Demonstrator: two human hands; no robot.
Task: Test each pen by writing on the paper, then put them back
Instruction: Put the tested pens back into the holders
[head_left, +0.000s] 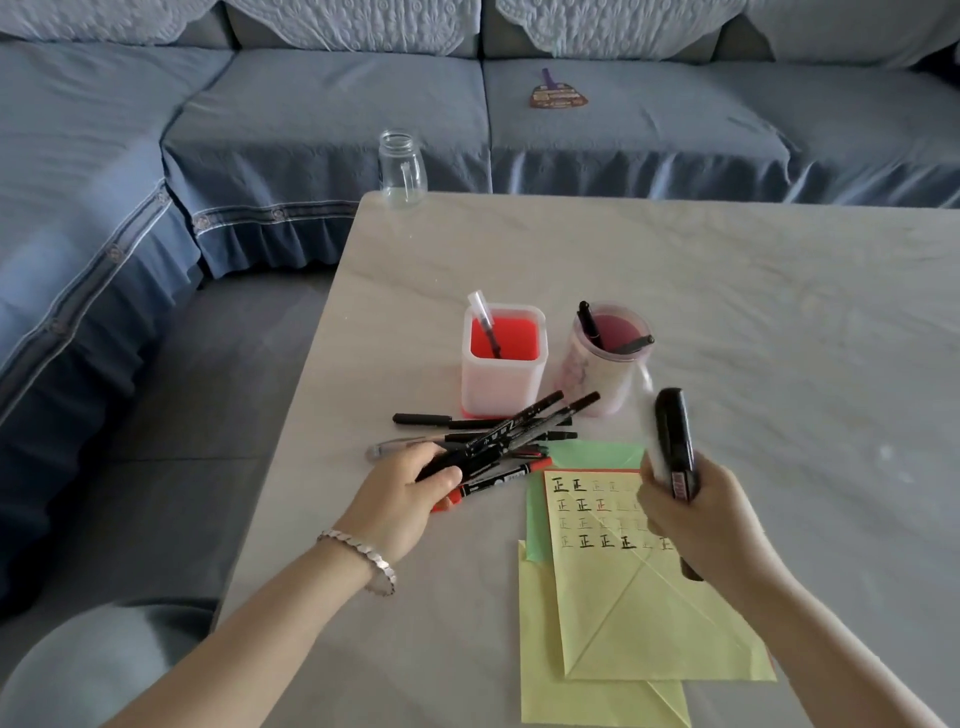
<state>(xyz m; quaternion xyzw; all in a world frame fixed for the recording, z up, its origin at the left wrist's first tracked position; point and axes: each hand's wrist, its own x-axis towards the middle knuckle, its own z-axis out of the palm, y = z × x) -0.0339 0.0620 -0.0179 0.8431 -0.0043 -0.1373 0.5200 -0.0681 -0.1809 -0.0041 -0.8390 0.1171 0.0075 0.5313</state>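
Note:
My right hand (696, 514) grips a thick black marker (675, 441) upright above the yellow paper (639, 613), which carries rows of written characters. Beside it in the same hand shows something white and blurred. My left hand (400, 499) holds thin black pens (519, 431) lifted from the loose pile of pens (493, 447) left of the paper. Behind the pile stand a square white holder with a red inside (504, 384), holding one pen, and a round pink cup (605, 374) with two black pens.
Green and yellow sheets (597, 452) lie under the written paper on the pale marble table (779, 312). An empty glass jar (401, 169) stands at the table's far left corner. A blue sofa (311, 130) wraps around the table's far and left sides.

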